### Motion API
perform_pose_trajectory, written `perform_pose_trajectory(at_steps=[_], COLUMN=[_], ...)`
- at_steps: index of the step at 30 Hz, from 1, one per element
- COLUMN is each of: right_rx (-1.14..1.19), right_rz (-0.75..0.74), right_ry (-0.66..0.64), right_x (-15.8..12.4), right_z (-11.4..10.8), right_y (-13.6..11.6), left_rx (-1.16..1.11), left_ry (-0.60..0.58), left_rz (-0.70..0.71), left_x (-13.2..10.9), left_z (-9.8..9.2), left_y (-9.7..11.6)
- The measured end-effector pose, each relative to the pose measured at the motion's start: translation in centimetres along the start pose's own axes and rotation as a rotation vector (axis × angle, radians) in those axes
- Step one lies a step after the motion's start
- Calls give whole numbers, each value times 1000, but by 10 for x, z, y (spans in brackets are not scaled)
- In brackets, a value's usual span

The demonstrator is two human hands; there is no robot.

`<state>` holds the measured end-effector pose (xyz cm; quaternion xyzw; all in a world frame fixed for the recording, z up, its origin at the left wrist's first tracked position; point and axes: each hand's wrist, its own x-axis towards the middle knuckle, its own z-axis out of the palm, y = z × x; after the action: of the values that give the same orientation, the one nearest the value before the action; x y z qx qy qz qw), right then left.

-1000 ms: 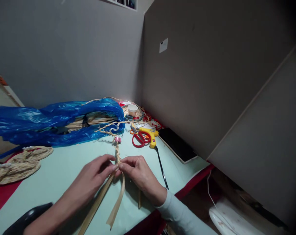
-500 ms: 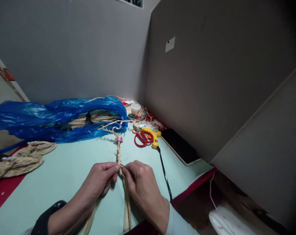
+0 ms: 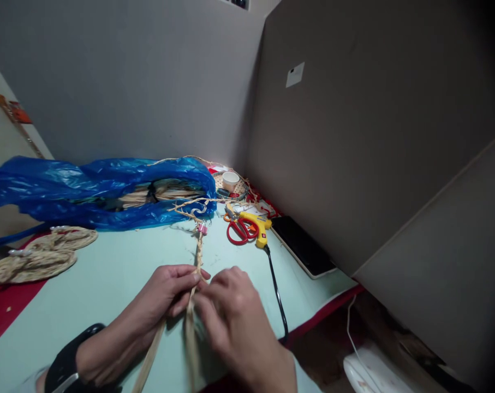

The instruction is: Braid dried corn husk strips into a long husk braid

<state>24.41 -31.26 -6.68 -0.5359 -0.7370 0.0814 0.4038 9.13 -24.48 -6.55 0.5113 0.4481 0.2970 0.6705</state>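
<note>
A braided straw cord (image 3: 198,252) runs toward me from a pink binder clip (image 3: 202,228) on the table. At the cord's near end, my left hand (image 3: 171,288) pinches the braid between thumb and fingers. Loose flat strands (image 3: 149,355) hang below it toward the front edge. Just to the right, my right hand (image 3: 231,311) is bent beside the strands, its fingertips blurred by motion; whether a strand is between them is unclear. One hanging strand (image 3: 191,344) is smeared by movement.
A blue plastic bag (image 3: 67,183) of straw lies at the back left, with woven soles (image 3: 30,266) nearer. Red scissors (image 3: 242,231), a yellow glue gun (image 3: 262,232) with black cord and a tablet (image 3: 302,245) are right of the braid. Behind stands a white cup (image 3: 230,180).
My right hand has come away from the braid's end and lowered slightly. The hanging strands have swung left, while my left hand keeps its pinch. The view has shifted a little.
</note>
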Motion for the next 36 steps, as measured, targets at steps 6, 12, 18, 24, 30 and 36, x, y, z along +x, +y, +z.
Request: perform_pose_trajectory(at_steps=[6,12,18,24,30,36], right_rx=[345,412,425,532,725,880], right_rz=[333,288,289,353,403,449], right_ry=[-271,-297,-218,-173,-186,-240], right_x=[34,40,34,32,32,31], right_z=[-13,3,9,13,9,1], right_y=[11,15,18,20,21,18], left_rx=[16,100,248,611,1200,1491], left_ry=[-105,-123,-19,175,250,55], left_rz=[3,34,60,200,665,644], left_x=[0,-2,-14,-24,-33,-43], left_z=[-1,-2,-4,-5,20,22], left_y=[7,4,5,16,-13,-21])
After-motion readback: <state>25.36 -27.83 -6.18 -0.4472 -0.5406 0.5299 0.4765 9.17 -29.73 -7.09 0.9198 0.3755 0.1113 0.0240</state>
